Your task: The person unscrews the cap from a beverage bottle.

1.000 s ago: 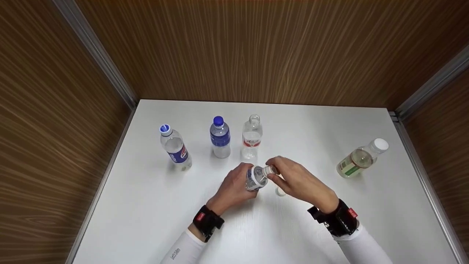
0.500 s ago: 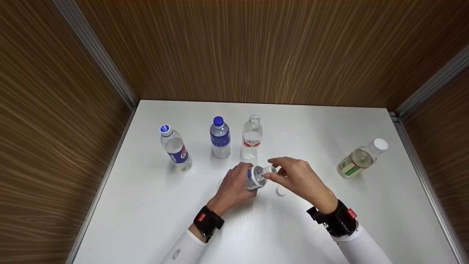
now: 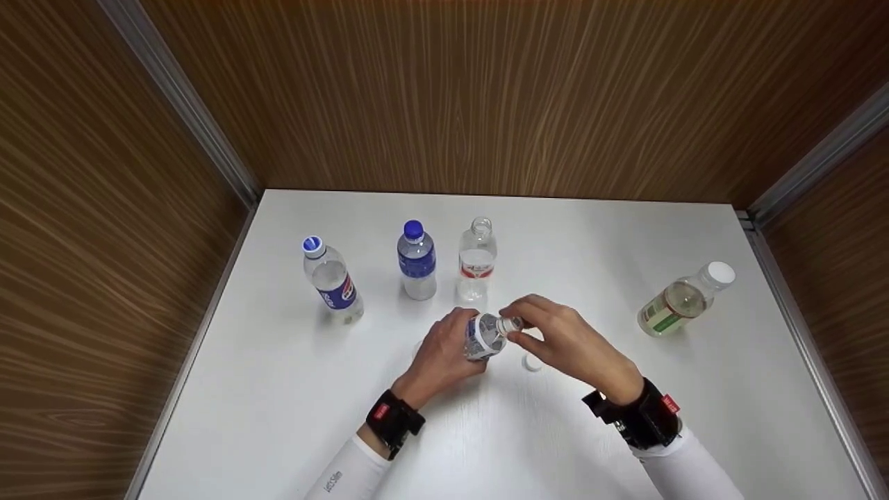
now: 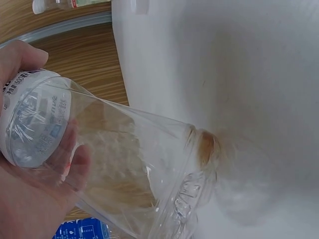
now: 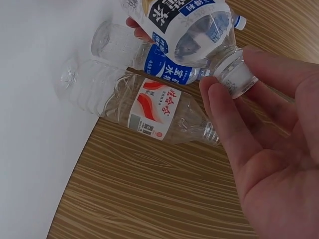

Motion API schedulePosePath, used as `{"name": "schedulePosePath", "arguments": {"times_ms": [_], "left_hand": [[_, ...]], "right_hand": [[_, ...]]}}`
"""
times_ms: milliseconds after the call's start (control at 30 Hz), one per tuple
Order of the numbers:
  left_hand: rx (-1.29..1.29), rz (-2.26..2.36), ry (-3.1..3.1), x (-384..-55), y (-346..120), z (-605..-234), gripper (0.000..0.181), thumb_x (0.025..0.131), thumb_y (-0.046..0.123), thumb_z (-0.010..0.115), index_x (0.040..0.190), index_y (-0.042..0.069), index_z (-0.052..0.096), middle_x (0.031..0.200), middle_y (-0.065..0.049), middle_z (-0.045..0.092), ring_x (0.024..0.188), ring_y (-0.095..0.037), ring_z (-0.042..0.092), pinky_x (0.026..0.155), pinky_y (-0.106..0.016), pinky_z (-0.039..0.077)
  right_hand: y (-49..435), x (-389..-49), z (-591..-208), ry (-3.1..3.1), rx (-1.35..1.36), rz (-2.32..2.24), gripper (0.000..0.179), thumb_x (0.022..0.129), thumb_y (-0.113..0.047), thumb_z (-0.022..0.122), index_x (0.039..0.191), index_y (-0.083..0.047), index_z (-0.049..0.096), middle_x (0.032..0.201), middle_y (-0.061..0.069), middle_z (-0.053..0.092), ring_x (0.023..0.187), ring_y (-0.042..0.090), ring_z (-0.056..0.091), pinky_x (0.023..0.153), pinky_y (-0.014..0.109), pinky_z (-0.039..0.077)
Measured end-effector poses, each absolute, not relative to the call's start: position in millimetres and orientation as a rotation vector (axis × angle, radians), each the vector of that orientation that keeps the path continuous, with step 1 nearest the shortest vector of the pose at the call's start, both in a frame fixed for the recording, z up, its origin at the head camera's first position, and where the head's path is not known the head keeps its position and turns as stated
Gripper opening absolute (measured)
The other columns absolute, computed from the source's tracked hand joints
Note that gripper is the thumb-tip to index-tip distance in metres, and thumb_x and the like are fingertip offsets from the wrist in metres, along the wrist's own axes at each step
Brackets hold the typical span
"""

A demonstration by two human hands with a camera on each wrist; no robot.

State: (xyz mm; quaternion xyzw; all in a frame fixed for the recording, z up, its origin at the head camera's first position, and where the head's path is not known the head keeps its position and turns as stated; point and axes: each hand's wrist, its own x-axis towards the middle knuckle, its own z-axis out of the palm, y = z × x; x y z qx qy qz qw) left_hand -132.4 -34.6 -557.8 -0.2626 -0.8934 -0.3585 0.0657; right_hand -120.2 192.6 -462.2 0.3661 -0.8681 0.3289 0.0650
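My left hand point(image 3: 444, 351) grips a clear plastic bottle point(image 3: 484, 337) round its white-and-blue label, tilting its neck to the right. At that neck, the thumb and fingertips of my right hand point(image 3: 566, 340) pinch close to the mouth. The right wrist view shows the transparent neck point(image 5: 230, 69) between thumb and fingers, with the mouth uncovered. The left wrist view looks along the bottle's clear lower body point(image 4: 119, 149) from its label. A white cap point(image 3: 532, 362) lies on the table just below my right hand.
Behind my hands stand a blue-capped bottle point(image 3: 417, 264) and an uncapped bottle with a red-and-white label point(image 3: 477, 260). Another bottle with a blue label point(image 3: 335, 285) is at the left. A white-capped bottle point(image 3: 684, 302) stands at the right. Wood-grain panels point(image 3: 444, 97) border the white table point(image 3: 292, 396).
My right fingers loosened and lifted at the neck half a second ago, and now pinch there again. The left hand and its bottle have stayed nearly still.
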Motion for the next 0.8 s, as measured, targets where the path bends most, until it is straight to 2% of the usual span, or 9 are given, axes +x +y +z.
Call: {"name": "schedulePosePath", "arguments": {"times_ms": [100,167,300,400,567,800], "left_hand": [[-0.787,-1.09,-2.695,-132.5,-34.6,-558.4,0.065,0.071,0.017,0.088,0.125,0.005,0.055,0.112,-0.006,0.064,0.1,-0.021,0.063,0.089,-0.038,0.054],[-0.785,-1.089,-2.695,-132.3,-34.5,-558.0,0.065,0.07,0.017,0.088,0.125,0.005,0.056,0.112,-0.006,0.064,0.1,-0.022,0.063,0.09,-0.039,0.054],[-0.777,-1.093,-2.699,-131.5,-34.5,-556.8,0.064,0.071,0.018,0.087,0.126,0.006,0.056,0.113,-0.006,0.064,0.101,-0.022,0.063,0.091,-0.04,0.054],[-0.78,-1.115,-2.698,-131.4,-34.7,-556.2,0.064,0.072,0.018,0.087,0.126,0.005,0.056,0.113,-0.006,0.064,0.101,-0.021,0.063,0.091,-0.039,0.054],[-0.807,-1.131,-2.677,-131.5,-35.3,-556.4,0.063,0.071,0.017,0.087,0.125,0.004,0.056,0.112,-0.006,0.064,0.1,-0.022,0.064,0.089,-0.038,0.055],[-0.798,-1.122,-2.678,-131.3,-36.1,-558.7,0.065,0.071,0.017,0.087,0.125,0.004,0.056,0.112,-0.006,0.065,0.1,-0.021,0.064,0.088,-0.038,0.055]], "right_hand": [[192.7,-120.1,-462.1,-2.619,1.119,0.989,0.031,0.09,-0.002,0.079,0.119,-0.006,0.067,0.12,0.001,0.067,0.099,0.012,0.069,0.084,0.03,0.059],[192.8,-119.6,-462.2,-2.639,1.078,0.993,0.034,0.091,-0.008,0.079,0.122,-0.006,0.066,0.12,0.001,0.067,0.097,0.012,0.07,0.082,0.03,0.059],[191.7,-118.4,-462.9,-2.69,0.923,0.988,0.04,0.095,-0.028,0.078,0.126,-0.005,0.066,0.105,0.0,0.069,0.082,0.009,0.069,0.068,0.027,0.058],[190.3,-118.7,-463.2,-2.708,0.842,0.953,0.039,0.096,-0.035,0.075,0.119,-0.004,0.07,0.088,-0.004,0.068,0.07,0.005,0.062,0.06,0.025,0.053],[188.7,-119.2,-464.0,-2.701,0.855,0.944,0.028,0.097,-0.029,0.075,0.11,-0.004,0.072,0.082,-0.007,0.067,0.07,0.003,0.062,0.062,0.026,0.055],[189.1,-117.5,-464.4,-2.675,0.933,0.976,0.025,0.097,-0.019,0.075,0.115,-0.002,0.07,0.094,-0.001,0.072,0.077,0.006,0.067,0.066,0.028,0.059]]}}
